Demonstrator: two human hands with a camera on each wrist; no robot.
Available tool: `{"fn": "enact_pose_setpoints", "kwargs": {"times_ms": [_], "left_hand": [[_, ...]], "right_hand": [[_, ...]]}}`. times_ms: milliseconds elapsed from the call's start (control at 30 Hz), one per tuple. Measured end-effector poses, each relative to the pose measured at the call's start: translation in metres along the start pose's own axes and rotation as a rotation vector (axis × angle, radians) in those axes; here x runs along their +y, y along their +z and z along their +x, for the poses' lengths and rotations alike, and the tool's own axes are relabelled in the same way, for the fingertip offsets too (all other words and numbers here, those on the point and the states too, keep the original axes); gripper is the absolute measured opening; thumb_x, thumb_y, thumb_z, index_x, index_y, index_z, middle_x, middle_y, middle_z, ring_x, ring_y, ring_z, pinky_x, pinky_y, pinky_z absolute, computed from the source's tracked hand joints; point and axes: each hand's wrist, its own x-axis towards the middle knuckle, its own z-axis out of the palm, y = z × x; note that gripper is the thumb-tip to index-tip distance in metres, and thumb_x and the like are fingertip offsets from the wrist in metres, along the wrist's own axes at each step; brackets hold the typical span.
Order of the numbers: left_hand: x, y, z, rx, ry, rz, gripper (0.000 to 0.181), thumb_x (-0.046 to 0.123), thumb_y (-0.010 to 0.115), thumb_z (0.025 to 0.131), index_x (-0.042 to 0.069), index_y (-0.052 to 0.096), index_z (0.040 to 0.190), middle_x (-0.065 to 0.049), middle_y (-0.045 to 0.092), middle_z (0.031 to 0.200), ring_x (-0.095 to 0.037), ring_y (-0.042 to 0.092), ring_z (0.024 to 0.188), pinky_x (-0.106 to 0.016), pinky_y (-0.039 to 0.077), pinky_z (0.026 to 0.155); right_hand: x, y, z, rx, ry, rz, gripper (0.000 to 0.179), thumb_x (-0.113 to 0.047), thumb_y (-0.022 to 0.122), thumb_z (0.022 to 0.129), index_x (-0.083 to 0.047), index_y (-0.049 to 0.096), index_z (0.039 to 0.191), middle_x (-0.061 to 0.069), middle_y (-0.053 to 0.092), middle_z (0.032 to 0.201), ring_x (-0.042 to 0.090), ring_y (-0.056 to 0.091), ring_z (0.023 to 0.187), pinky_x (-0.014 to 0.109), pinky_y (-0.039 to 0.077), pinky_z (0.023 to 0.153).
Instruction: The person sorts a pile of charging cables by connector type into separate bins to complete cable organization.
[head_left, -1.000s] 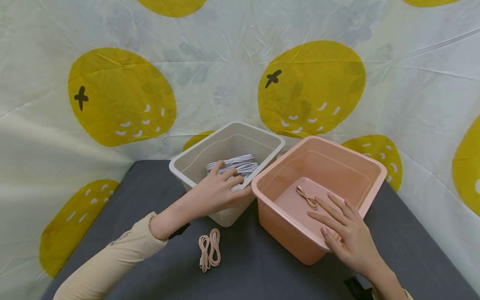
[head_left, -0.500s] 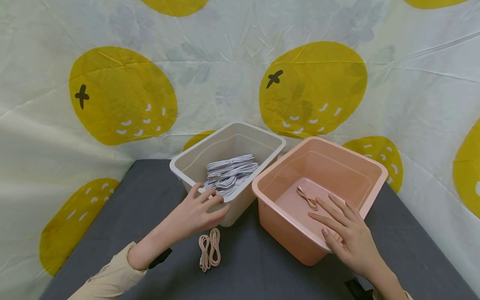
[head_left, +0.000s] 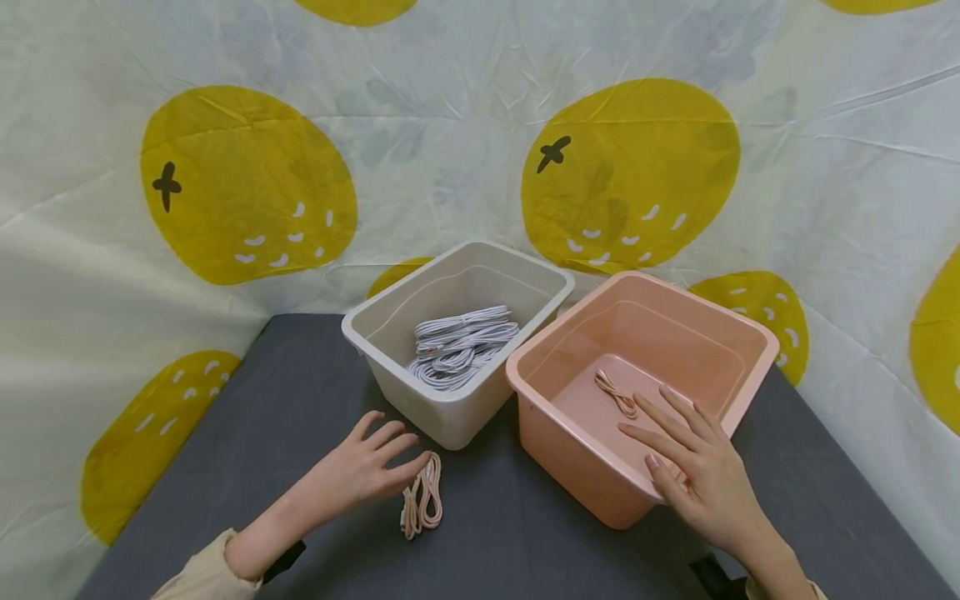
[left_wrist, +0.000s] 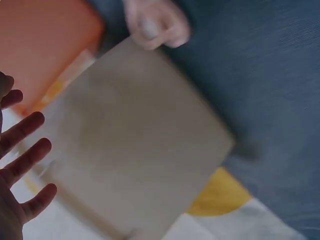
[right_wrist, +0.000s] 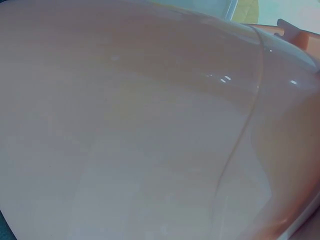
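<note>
My left hand [head_left: 356, 475] hovers over the dark table with its fingers loosely spread, holding nothing. In the head view its thumb overlaps the top of a coiled pink cable [head_left: 427, 504], a blurred pinkish bundle [left_wrist: 177, 30] in the left wrist view. My right hand [head_left: 705, 475] rests over the near rim of a pink bin [head_left: 573, 471], fingers spread and reaching inside. On that bin's floor lies another pink cable [head_left: 613, 392], just beyond those fingertips. The right wrist view is filled by the pink bin's glossy wall [right_wrist: 150, 125].
Left of the pink bin stands a grey bin [head_left: 397, 392], its rim close against the pink one. Several bundled white cables [head_left: 465, 346] lie in it. A dark cloth [head_left: 525, 550] covers the table, and a white curtain [head_left: 450, 183] with yellow fruit prints hangs behind.
My left hand has drawn back from over the grey bin, moving left and toward me, to the coiled pink cable on the table. The right hand has stayed at the pink bin.
</note>
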Motion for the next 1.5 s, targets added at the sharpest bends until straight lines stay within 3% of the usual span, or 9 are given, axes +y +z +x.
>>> {"fn": "enact_pose_setpoints", "kwargs": {"times_ms": [100,167,333,433,833,1100,1300,1500], "left_hand": [[0.003,0.011,-0.01,-0.026,0.021,-0.02,0.028,0.035,0.055,0.085,0.024,0.055,0.11,0.001,0.057,0.1,-0.018,0.052,0.093,-0.044,0.04,0.082],[0.006,0.019,-0.016,-0.045,0.027,-0.04,0.024,0.035,0.05,0.088,0.025,0.055,0.109,0.002,0.057,0.1,-0.019,0.052,0.095,-0.044,0.04,0.083],[0.01,0.036,-0.028,-0.067,0.062,-0.03,0.039,0.041,0.066,0.073,0.03,0.057,0.109,0.004,0.058,0.102,-0.02,0.052,0.099,-0.045,0.042,0.082],[0.011,0.042,-0.031,-0.069,0.084,-0.028,0.039,0.046,0.065,0.072,0.032,0.058,0.108,0.004,0.059,0.102,-0.02,0.053,0.099,-0.044,0.044,0.081],[0.011,0.053,-0.039,-0.114,0.111,-0.083,0.03,0.05,0.058,0.078,0.033,0.059,0.103,0.007,0.058,0.102,-0.021,0.052,0.1,-0.043,0.043,0.08],[0.01,0.057,-0.044,-0.189,0.116,-0.146,0.039,0.054,0.056,0.075,0.036,0.054,0.11,0.006,0.058,0.107,-0.021,0.052,0.099,-0.044,0.043,0.079],[0.012,0.063,-0.042,-0.17,0.13,-0.157,0.027,0.044,0.061,0.076,0.037,0.053,0.101,0.007,0.057,0.101,-0.019,0.052,0.097,-0.042,0.042,0.08],[0.014,0.065,-0.042,-0.143,0.148,-0.132,0.013,0.04,0.049,0.085,0.036,0.052,0.096,0.009,0.055,0.093,-0.017,0.05,0.095,-0.04,0.041,0.079]], "right_hand": [[0.0,-0.001,0.0,0.002,0.0,-0.001,0.033,-0.018,0.054,0.082,-0.017,0.062,0.113,-0.002,0.044,0.137,0.019,0.026,0.135,0.032,0.004,0.112],[0.0,-0.001,0.0,0.0,0.002,-0.001,0.033,-0.017,0.054,0.082,-0.018,0.062,0.113,-0.002,0.044,0.137,0.019,0.026,0.135,0.032,0.004,0.112],[0.0,-0.001,0.0,-0.021,0.012,-0.006,0.034,-0.017,0.054,0.081,-0.019,0.061,0.115,-0.001,0.043,0.138,0.019,0.024,0.135,0.033,0.004,0.112],[0.0,-0.001,0.001,-0.02,0.008,-0.005,0.034,-0.017,0.054,0.081,-0.019,0.061,0.115,0.0,0.043,0.137,0.02,0.025,0.135,0.033,0.004,0.112],[-0.001,-0.001,0.002,-0.025,0.015,-0.015,0.035,-0.017,0.055,0.08,-0.019,0.062,0.114,0.0,0.044,0.137,0.019,0.024,0.135,0.031,0.003,0.113],[-0.001,-0.001,0.001,-0.013,0.01,-0.014,0.034,-0.017,0.055,0.08,-0.019,0.062,0.113,0.0,0.044,0.137,0.019,0.025,0.135,0.031,0.003,0.112],[-0.001,-0.001,0.001,-0.015,0.01,-0.015,0.034,-0.017,0.055,0.08,-0.019,0.062,0.113,0.0,0.043,0.137,0.019,0.024,0.135,0.03,0.003,0.112],[0.0,-0.001,0.001,0.005,-0.017,-0.013,0.032,-0.019,0.053,0.082,-0.018,0.062,0.113,0.0,0.044,0.137,0.019,0.025,0.135,0.029,0.003,0.112]]}}
